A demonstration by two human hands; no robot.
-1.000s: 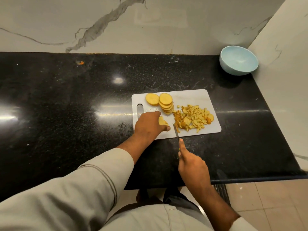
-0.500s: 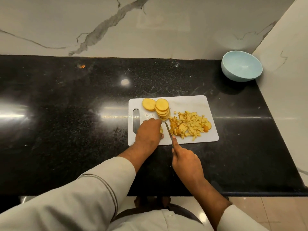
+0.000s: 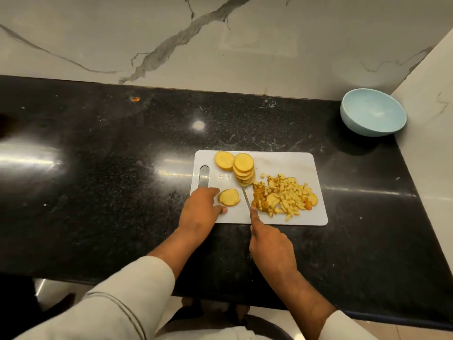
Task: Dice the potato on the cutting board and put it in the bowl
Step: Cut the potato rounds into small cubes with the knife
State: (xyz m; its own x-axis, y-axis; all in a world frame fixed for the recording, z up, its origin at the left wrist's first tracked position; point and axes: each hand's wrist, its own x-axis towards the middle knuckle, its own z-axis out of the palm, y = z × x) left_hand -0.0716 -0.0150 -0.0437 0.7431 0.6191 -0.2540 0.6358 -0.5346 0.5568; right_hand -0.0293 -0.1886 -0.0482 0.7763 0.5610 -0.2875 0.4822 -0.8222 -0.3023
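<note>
A white cutting board (image 3: 289,160) lies on the black counter. A stack of round potato slices (image 3: 244,169) and one separate slice (image 3: 224,160) sit at its far left. A single slice (image 3: 229,197) lies near the front left, framed by the finger and thumb of my left hand (image 3: 199,212), which rests on the board. A heap of diced potato (image 3: 285,195) covers the right part. My right hand (image 3: 268,244) grips a knife (image 3: 245,196), forefinger along the blade, which points away between the single slice and the heap. The light blue bowl (image 3: 372,111) stands empty in the far right corner.
The black stone counter (image 3: 98,180) stretches far to the left and ends at a front edge below my arms. Marble walls close the back and the right side, next to the bowl. A small orange scrap (image 3: 135,99) lies at the back left.
My left hand has slid left off the single slice, which now shows. The knife has moved from the board's front edge in between that slice and the diced heap.
</note>
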